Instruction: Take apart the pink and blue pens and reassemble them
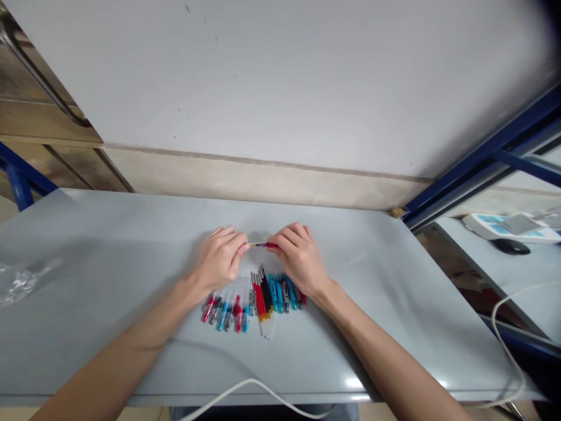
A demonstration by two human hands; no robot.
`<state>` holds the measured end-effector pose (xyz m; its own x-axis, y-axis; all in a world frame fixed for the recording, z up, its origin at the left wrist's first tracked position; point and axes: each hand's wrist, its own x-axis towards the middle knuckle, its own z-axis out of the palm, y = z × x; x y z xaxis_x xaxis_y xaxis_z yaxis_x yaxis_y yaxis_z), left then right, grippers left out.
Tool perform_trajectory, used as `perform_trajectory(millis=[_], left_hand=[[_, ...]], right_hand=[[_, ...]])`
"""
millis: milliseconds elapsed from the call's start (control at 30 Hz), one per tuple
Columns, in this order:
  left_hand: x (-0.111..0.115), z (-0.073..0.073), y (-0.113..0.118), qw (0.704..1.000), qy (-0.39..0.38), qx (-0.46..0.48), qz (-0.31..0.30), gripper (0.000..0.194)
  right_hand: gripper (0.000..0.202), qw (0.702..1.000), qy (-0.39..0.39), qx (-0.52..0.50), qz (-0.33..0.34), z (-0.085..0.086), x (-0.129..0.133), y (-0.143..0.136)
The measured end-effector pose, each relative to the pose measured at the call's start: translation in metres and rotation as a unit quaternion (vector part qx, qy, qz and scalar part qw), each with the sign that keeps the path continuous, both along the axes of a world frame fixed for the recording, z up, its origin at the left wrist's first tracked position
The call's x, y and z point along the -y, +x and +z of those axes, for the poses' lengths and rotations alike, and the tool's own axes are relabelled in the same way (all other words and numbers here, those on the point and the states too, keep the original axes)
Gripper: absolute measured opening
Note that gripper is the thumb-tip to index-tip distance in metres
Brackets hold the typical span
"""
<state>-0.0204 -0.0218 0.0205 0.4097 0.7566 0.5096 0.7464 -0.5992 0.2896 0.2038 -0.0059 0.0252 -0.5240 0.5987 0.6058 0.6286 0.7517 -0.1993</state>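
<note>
My left hand [222, 255] and my right hand [298, 255] meet over the middle of the table, fingers pinched. Between them runs a thin pen refill [258, 244], its left end in my left fingers. Its right end enters a small red pen part [272, 245] pinched in my right hand; how far in, I cannot tell. Below my left hand lie clear pen barrels with coloured ends [225, 313]. Red and black refills [262, 298] lie in a row beside them. Blue, grey and red pen parts [284, 292] lie under my right wrist, partly hidden.
The grey table [131, 263] stands against a wall. A crumpled clear plastic bag [21, 283] lies at its left edge. A white cable [245, 383] loops across the front edge. To the right, a second table holds a white device [511, 227] and a black mouse [511, 246].
</note>
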Motion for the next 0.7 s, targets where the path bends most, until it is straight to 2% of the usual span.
perform_trajectory(millis=[133,300,400,567,700], left_hand=[[0.0007,-0.0009,0.0027,0.999,-0.011,0.010,0.036,0.041],[-0.0016,-0.0037,0.0026,0.995,-0.015,0.008,0.098,0.050],[-0.0025,-0.0041,0.0022,0.997,-0.006,-0.007,0.070,0.048],[-0.0012,0.0012,0.0032,0.998,0.035,-0.042,0.015,0.027],[-0.0007,0.0026,0.0013,0.996,0.053,-0.071,0.005,0.036]], right_hand=[[0.023,1.000,0.003,0.004,-0.015,-0.0024,0.0004,0.0006],[0.029,0.999,-0.032,0.000,-0.025,-0.0024,-0.0007,0.0029],[0.032,0.999,-0.046,0.011,-0.014,-0.0003,0.0006,0.0044],[0.039,0.999,-0.033,0.035,-0.007,0.0005,0.0026,0.0042],[0.044,0.999,-0.030,0.041,-0.004,-0.0016,0.0027,0.0011]])
